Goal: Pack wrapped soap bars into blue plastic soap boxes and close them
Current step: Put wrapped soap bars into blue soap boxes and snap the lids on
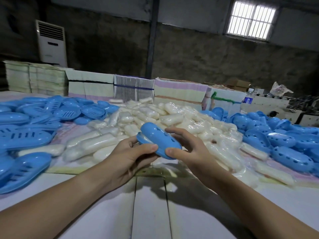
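- Now both hands hold one oval blue plastic soap box (158, 141) above the near worktop (150, 204).
- Left grip (127, 156) clasps its near-left end.
- Right grip (188, 149) clasps its right end.
- Behind it lies a heap of clear-wrapped white soap bars (172, 118).

Blue soap box (159, 140) held over a heap of wrapped soap bars (155, 116)

The box is oval, holed on top, tilted, its lid slightly ajar at 9 o'clock. Slotted trays (25, 137) lie at 9 o'clock, holed lids (283, 140) at 3 o'clock.
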`<state>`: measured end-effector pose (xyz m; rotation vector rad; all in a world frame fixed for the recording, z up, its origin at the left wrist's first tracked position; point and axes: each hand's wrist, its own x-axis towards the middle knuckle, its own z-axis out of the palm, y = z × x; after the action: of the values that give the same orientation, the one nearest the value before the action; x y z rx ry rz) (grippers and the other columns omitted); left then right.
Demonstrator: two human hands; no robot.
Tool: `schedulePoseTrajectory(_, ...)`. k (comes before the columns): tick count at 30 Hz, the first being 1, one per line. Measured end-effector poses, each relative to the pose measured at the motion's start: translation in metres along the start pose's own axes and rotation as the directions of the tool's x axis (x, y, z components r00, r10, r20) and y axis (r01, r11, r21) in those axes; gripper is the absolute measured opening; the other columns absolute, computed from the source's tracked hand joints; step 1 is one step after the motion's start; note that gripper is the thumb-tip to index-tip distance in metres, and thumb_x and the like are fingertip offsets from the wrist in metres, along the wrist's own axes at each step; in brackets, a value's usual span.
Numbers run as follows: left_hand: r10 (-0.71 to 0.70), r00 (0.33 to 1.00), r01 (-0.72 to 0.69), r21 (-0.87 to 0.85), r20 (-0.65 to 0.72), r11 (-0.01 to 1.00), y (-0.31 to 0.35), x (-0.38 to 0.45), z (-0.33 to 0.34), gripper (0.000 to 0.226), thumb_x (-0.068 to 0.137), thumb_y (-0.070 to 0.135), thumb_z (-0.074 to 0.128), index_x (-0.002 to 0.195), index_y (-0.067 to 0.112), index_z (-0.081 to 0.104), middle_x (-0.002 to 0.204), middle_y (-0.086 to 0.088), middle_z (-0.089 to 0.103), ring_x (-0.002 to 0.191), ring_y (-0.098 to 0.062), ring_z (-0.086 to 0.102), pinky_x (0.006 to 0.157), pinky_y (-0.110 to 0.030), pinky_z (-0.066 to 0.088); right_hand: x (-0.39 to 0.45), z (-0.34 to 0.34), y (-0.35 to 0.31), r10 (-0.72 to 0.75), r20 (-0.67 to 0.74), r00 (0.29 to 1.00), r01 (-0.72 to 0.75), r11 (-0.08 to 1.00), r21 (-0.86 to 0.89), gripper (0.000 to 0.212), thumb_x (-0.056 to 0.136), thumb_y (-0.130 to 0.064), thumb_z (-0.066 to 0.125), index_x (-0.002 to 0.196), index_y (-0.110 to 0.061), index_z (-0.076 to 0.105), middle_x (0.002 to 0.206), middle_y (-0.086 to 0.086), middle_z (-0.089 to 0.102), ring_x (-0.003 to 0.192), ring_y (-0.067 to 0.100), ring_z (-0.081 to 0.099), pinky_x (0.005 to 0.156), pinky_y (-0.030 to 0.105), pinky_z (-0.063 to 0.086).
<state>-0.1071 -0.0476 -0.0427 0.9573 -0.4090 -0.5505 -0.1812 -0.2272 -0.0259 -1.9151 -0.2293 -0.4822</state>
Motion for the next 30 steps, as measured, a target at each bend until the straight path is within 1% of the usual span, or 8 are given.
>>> schedulePoseTrajectory(6,-0.008,0.999,0.008,-0.005,0.032,1.0,0.003,-0.002,0.0,0.043,0.07,0.013,0.074,0.11,-0.003,0.068,0.103,-0.019,0.077,0.09,-0.024,0.077,0.067,-0.02,0.06,-0.004,0.001,-0.007,0.014,0.054,0.998,-0.016,0.999,0.05,0.044,0.068,-0.032,0.074,0.112,-0.041,0.068,0.112,-0.001,0.069,0.104,0.017,0.064,0.084,0.028,0.054)
schedulePoseTrajectory(13,-0.029,0.997,0.027,0.026,0.067,0.999,0.003,-0.004,-0.001,0.048,0.072,0.019,0.076,0.116,0.002,0.066,0.108,-0.014,0.077,0.096,-0.023,0.076,0.071,-0.02,0.06,-0.004,-0.003,-0.011,0.022,0.09,0.996,-0.021,1.0,-0.012,0.049,0.071,-0.026,0.072,0.119,-0.027,0.068,0.115,-0.009,0.069,0.107,0.017,0.063,0.088,0.031,0.053)
schedulePoseTrajectory(17,-0.022,0.997,0.023,-0.006,0.073,1.0,0.003,-0.003,0.0,0.047,0.072,0.018,0.075,0.116,0.001,0.066,0.107,-0.016,0.077,0.093,-0.023,0.077,0.07,-0.021,0.06,-0.004,-0.001,-0.009,0.0,0.11,0.994,0.006,0.998,-0.055,0.047,0.071,-0.027,0.072,0.117,-0.035,0.067,0.111,-0.016,0.068,0.103,0.009,0.063,0.081,0.023,0.054)
schedulePoseTrajectory(19,-0.011,0.998,0.014,-0.043,0.059,0.999,0.003,-0.002,0.002,0.051,0.07,0.018,0.075,0.117,0.0,0.066,0.108,-0.018,0.076,0.094,-0.025,0.077,0.071,-0.022,0.061,-0.005,0.004,-0.008,-0.069,0.029,0.997,0.073,0.982,-0.177,0.051,0.069,-0.03,0.075,0.117,-0.043,0.063,0.112,-0.02,0.064,0.104,0.003,0.06,0.084,0.018,0.05)
schedulePoseTrajectory(21,-0.01,0.999,0.012,-0.046,0.049,0.999,0.003,0.0,0.004,0.06,0.067,0.023,0.078,0.12,-0.001,0.065,0.113,-0.021,0.074,0.1,-0.027,0.075,0.079,-0.027,0.062,-0.004,0.01,-0.006,-0.242,-0.05,0.969,0.199,0.886,-0.419,0.059,0.067,-0.031,0.078,0.123,-0.037,0.06,0.116,-0.015,0.062,0.107,0.006,0.056,0.092,0.018,0.043)
schedulePoseTrajectory(25,-0.02,0.999,0.017,0.064,0.048,0.998,0.003,-0.003,0.004,0.066,0.061,0.027,0.081,0.122,0.009,0.065,0.109,-0.02,0.075,0.094,-0.027,0.077,0.074,-0.025,0.062,-0.003,0.008,-0.011,-0.452,-0.101,0.886,0.291,0.713,-0.638,0.049,0.066,-0.027,0.074,0.113,-0.016,0.068,0.101,-0.007,0.067,0.091,0.02,0.059,0.081,0.034,0.049)
schedulePoseTrajectory(28,0.054,0.996,-0.068,0.228,0.066,0.971,0.002,-0.003,0.003,0.053,0.076,0.012,0.076,0.126,0.023,0.061,0.116,-0.016,0.074,0.098,-0.027,0.075,0.077,-0.028,0.063,-0.005,-0.003,-0.015,-0.391,-0.143,0.909,0.219,0.74,-0.636,0.046,0.068,-0.03,0.071,0.113,-0.02,0.069,0.096,-0.009,0.067,0.087,0.016,0.059,0.078,0.036,0.051)
schedulePoseTrajectory(30,0.17,0.983,-0.18,0.45,0.064,0.875,0.003,-0.002,0.0,0.045,0.089,0.003,0.07,0.127,0.027,0.06,0.123,-0.005,0.071,0.099,-0.023,0.075,0.082,-0.032,0.063,-0.006,-0.008,-0.016,-0.342,-0.126,0.931,0.194,0.757,-0.624,0.047,0.07,-0.033,0.069,0.115,-0.023,0.067,0.097,-0.011,0.065,0.089,0.013,0.058,0.079,0.032,0.049)
